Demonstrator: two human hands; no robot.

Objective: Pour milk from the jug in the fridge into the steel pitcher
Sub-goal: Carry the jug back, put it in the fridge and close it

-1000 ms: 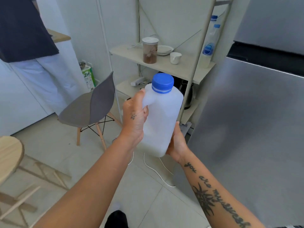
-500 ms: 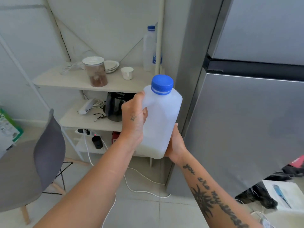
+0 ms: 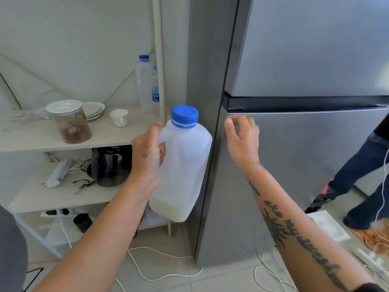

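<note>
Both forearms are bare. The left hand (image 3: 147,153) carries a small dark tattoo. The right forearm (image 3: 294,228) bears black script and a spiky star design.

Bright, even daylight; soft, edge-warped blur.

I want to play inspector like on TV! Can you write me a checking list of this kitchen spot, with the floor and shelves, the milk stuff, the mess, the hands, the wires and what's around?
Surface: pale tiled floor; wooden shelf unit at left.
Job's things: milk jug, blue cap on, a little milk at the bottom; fridge doors shut; steel pitcher not seen.
Clutter: lidded jar, stacked plates, small white cup, water bottles, dark kettle.
Grippers: left hand grips the jug's handle; right hand open, reaching for the lower fridge door's top edge.
Cables: white cords loose on the floor; power strip.
Surroundings: another person's legs at right.
</note>
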